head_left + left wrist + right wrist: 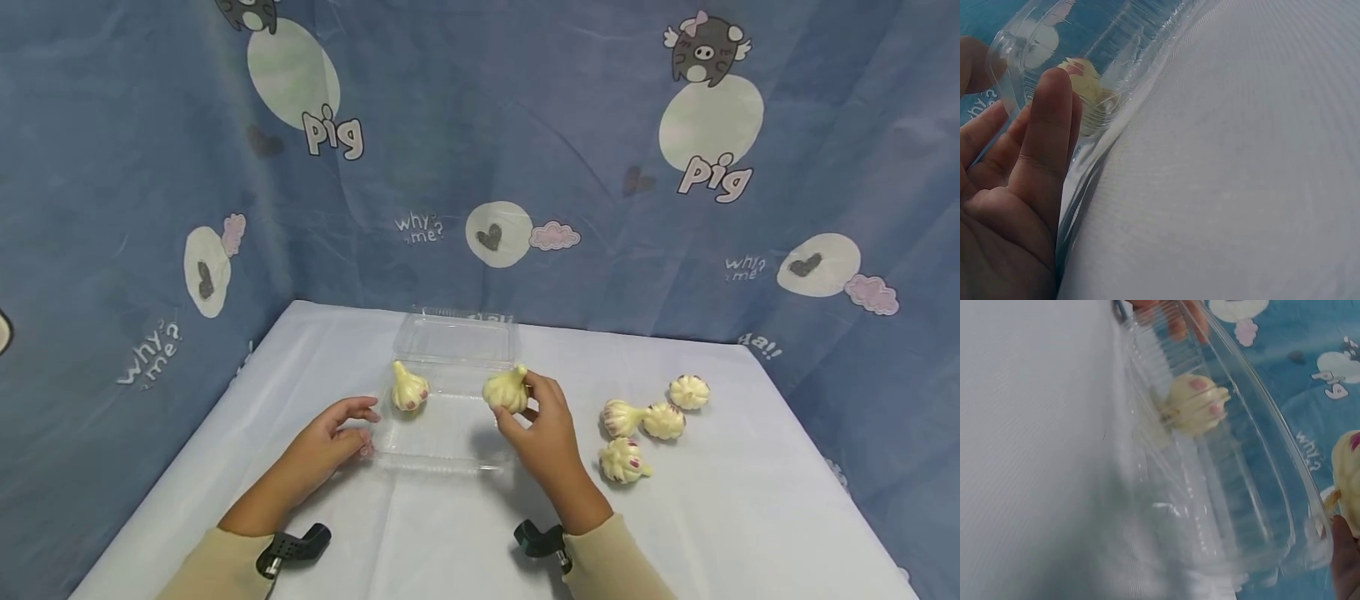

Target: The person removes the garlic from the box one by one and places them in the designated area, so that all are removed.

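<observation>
My right hand pinches a garlic bulb between thumb and fingers, above the right part of a clear plastic clamshell box. A second garlic bulb lies inside that box at its left, its stem pointing away. The box's lid stands folded back on the far side. At the box's left wall is my left hand, fingers loosely bent and touching the plastic. In the left wrist view, fingers lie against the clear wall. The held bulb shows only partly in the right wrist view.
To the right, on the white tablecloth, lie several more garlic bulbs close together, with one bulb farther back. A blue printed curtain hangs behind and beside the table.
</observation>
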Tool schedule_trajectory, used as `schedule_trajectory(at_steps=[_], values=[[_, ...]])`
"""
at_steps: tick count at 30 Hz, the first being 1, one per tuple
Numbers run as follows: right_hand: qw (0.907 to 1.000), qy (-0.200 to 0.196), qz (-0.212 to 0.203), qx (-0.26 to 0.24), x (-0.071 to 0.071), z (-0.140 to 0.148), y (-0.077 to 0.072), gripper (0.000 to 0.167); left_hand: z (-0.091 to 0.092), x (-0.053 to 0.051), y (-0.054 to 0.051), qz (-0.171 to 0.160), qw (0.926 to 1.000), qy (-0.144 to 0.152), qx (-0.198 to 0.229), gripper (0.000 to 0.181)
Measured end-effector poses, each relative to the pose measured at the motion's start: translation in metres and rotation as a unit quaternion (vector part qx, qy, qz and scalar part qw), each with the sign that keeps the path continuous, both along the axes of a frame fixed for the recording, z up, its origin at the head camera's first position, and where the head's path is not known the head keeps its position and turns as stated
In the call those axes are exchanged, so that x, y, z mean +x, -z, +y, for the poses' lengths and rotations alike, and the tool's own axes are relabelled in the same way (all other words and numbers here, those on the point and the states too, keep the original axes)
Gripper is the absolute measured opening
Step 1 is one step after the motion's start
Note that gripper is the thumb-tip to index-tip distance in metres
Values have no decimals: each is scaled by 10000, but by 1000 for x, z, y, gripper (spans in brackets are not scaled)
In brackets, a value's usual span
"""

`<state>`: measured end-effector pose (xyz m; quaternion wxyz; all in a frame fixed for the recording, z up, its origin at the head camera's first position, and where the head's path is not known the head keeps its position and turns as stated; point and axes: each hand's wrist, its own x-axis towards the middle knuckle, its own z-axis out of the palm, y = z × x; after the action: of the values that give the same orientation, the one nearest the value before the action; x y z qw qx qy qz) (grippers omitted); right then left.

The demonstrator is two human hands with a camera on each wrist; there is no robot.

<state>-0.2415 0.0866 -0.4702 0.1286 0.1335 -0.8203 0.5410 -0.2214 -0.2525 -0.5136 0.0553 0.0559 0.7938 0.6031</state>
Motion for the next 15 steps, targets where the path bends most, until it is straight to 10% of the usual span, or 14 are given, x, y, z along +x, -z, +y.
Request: schedule_trajectory(at_steps=[15], values=[[9985,399,299,227,12,20,10,61,-1,3,1,82,10000,7,2,50]])
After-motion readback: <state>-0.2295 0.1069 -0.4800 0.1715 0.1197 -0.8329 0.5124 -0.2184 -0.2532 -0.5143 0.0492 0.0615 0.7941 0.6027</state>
